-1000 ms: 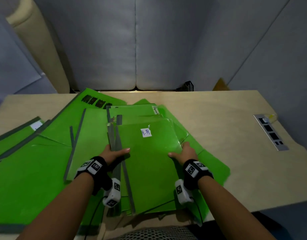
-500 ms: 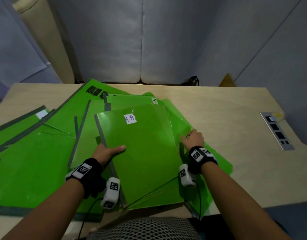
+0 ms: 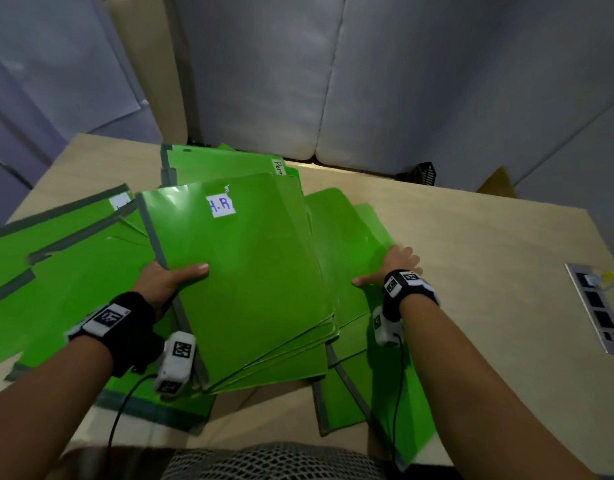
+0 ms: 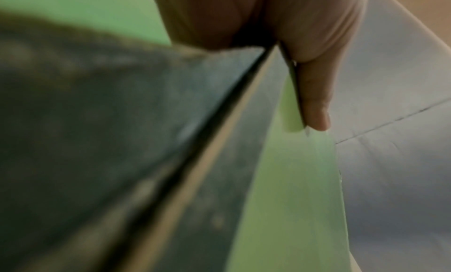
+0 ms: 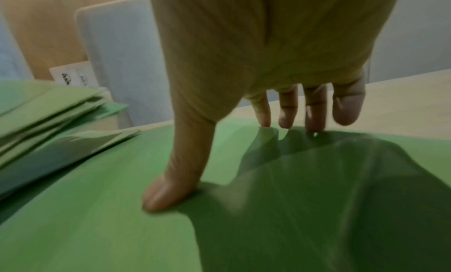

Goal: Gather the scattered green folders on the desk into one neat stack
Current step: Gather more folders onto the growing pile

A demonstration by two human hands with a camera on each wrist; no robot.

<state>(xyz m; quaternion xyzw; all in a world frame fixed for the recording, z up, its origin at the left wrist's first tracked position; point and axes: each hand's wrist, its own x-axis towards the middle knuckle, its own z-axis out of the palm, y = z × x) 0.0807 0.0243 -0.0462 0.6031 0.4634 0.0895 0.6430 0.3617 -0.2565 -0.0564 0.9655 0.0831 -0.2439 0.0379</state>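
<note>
A bundle of several green folders (image 3: 250, 278), its top one labelled "H.R", is raised off the desk, and my left hand (image 3: 170, 278) grips its grey spine edge, thumb lying on the cover. In the left wrist view the thumb (image 4: 314, 102) presses the green cover (image 4: 292, 179). My right hand (image 3: 392, 268) rests flat, fingers spread, on a green folder (image 3: 343, 244) lying on the desk to the right; the right wrist view shows thumb and fingertips (image 5: 288, 120) touching that folder (image 5: 122, 218). More green folders (image 3: 56, 271) lie spread at left and near the front edge (image 3: 354, 393).
The light wooden desk (image 3: 489, 271) has a grey socket panel (image 3: 599, 306) set into it at the right. Grey padded partition walls close the back and sides. A black object (image 3: 419, 173) stands at the desk's far edge. Wrist cables hang below both arms.
The left hand has lifted and carried the H.R bundle up and left. The right hand has left the bundle's right edge and now lies flat on the folder to the right.
</note>
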